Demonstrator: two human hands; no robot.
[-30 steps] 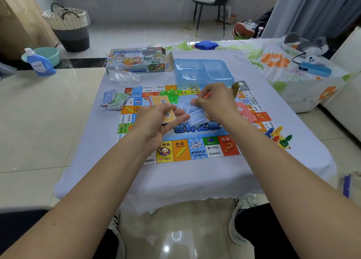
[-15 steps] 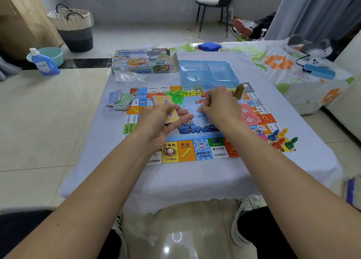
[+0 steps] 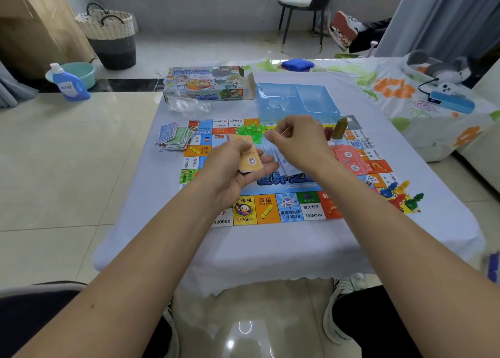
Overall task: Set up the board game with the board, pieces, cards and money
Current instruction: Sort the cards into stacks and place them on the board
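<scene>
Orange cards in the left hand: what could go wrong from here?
1. The left hand holds the orange cards loosely on its palm above the board; they might slide off and scatter.
2. The right hand hovers beside the green houses; a careless reach could knock them about.

- right hand came up off the blue cards it was pressing down on a second ago, and now it's raised just past the left hand's fingertips, fingers curled in a pinch. can't tell if anything's actually in it
- those blue cards now show under and behind the right wrist
- left hand tipped its orange card stack a bit, thumb across the top edge
</scene>
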